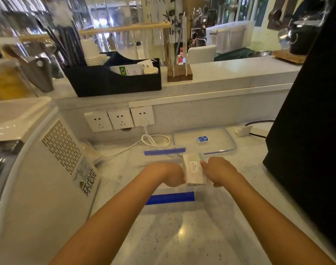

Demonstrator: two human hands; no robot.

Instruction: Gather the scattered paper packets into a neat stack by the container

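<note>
A clear plastic container point(171, 197) with blue clip handles sits on the pale counter in front of me. A stack of white paper packets point(194, 169) with a small label is held upright over it, squeezed between both hands. My left hand point(171, 174) presses the stack's left side with curled fingers. My right hand point(217, 171) presses the right side. The lower part of the stack and whatever lies inside the container are hidden by my hands.
The container's clear lid point(204, 140) lies flat behind it. A white machine point(44, 161) stands at the left, a tall black appliance point(312, 131) at the right. Wall sockets point(119, 118) with a white cable point(153, 140) are behind; a black organiser point(113, 79) sits on the raised ledge.
</note>
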